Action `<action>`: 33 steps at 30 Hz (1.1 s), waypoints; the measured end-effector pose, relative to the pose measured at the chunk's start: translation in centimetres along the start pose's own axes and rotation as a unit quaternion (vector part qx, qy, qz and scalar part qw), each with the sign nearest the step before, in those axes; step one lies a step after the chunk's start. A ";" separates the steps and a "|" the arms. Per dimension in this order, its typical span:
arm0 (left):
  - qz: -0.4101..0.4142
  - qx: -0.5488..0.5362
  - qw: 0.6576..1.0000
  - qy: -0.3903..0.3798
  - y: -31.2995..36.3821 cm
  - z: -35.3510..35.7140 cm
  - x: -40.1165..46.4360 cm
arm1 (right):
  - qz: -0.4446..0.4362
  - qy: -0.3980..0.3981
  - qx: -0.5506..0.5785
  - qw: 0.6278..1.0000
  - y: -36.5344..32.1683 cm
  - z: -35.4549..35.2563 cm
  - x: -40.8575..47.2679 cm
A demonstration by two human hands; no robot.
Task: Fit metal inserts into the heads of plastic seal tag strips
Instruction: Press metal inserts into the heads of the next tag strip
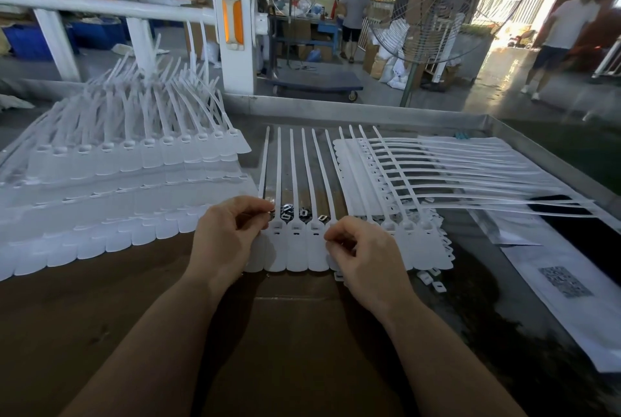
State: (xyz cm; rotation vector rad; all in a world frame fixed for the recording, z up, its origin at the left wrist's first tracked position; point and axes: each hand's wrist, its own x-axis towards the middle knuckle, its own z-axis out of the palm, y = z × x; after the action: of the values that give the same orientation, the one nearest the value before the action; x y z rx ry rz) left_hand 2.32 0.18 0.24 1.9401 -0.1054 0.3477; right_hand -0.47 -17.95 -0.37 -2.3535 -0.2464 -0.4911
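We work strip row (304, 242) at table's near middle. Left hand (228, 242) pinches metal insert (271, 213); right hand (361, 257) fingertips curled, pinching strip head. We seat insert square, then press.

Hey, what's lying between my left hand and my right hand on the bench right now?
In the head view, three white seal tag heads lie side by side between the left hand and right hand, with loose metal inserts just beyond them.

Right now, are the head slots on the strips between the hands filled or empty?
Empty: the strip heads show dark open slots, and the metal inserts lie loose just beyond them.
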 end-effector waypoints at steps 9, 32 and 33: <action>0.001 -0.004 1.000 0.022 0.0 0.0 0.0 | -0.017 0.034 -0.030 0.999 0.2 0.1 0.1; -0.020 0.055 0.997 0.040 -0.6 0.0 0.4 | -0.054 -0.029 -0.124 0.990 0.3 0.0 -0.1; -0.023 0.057 0.997 0.039 -0.5 0.0 0.4 | -0.053 -0.029 -0.123 0.991 0.3 0.0 -0.1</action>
State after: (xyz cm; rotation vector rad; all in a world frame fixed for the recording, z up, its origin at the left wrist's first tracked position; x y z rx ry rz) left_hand 2.84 0.40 -0.15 2.0355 0.0103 0.4050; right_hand -0.48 -18.21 -0.60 -2.6075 -0.3575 -0.5308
